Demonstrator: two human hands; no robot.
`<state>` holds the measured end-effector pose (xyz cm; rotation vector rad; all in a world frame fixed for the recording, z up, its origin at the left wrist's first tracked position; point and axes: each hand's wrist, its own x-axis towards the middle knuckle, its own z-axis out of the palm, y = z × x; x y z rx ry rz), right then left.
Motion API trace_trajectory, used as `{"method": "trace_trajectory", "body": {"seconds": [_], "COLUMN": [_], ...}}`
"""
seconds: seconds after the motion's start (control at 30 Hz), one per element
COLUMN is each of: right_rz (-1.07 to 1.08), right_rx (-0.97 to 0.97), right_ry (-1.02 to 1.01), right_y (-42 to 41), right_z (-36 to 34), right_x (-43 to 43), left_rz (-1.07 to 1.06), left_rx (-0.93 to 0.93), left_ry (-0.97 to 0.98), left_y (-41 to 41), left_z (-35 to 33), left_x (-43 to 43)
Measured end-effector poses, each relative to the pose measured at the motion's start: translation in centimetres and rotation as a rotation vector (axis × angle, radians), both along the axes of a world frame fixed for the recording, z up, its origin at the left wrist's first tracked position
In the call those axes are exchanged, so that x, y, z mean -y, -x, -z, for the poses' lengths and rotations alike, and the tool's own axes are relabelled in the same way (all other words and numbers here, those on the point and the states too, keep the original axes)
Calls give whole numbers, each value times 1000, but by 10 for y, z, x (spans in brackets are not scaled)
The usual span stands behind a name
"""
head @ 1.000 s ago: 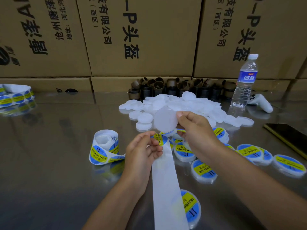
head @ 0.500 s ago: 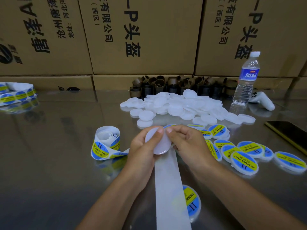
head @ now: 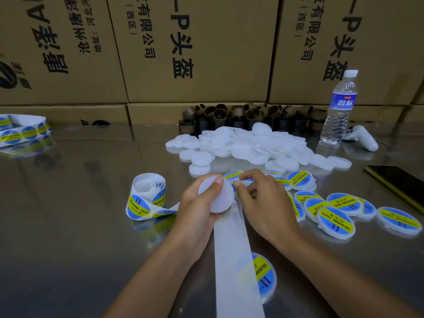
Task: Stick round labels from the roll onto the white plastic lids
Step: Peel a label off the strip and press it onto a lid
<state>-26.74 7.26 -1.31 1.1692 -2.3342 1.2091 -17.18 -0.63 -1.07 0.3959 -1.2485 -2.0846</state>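
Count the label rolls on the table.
2. One label roll stands just left of the left hand; a second label roll lies at the far left edge, partly cropped by the frame.

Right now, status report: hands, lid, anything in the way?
Left hand grips white lid. Right hand curled at lid's edge, hold unclear. Label roll left of hands, backing strip underneath.

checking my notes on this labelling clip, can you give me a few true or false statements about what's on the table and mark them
1. The left hand holds a white lid. True.
2. The water bottle lies on its side. False: it stands upright, cap on.
3. The label roll sits left of that hand. True.
4. The pile of plain lids is nearer the person than the labelled lids. False: it lies farther back.
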Motion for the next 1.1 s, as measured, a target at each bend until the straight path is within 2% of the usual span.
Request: {"method": "trace_trajectory", "body": {"seconds": [0.2,0.5,0.7,0.93,1.0,1.1], "right_rz": [-137,-165,-185,-223,-250,-298], "right_rx": [305,575,658,705,736,670], "right_ry": [204,462,578,666,669,596], "right_y": [-1,6,5,-1,-2,-5], "right_z": [-4,-12,-19,-25,-26,-24], "right_x": [1,-6,-7,-11,-12,-12], "left_rz": [0,-100,-110,-128,-133,-107], "left_rx": [-18,-27,-53,1,18,53], "left_ry": [2,-47,-22,88,90,127], "left_y": [-1,-2,-4,-5,-4,-2], "left_z": [-1,-7,-8,-6,-5,-5], "left_x": [1,5,4,4,3,2]}}
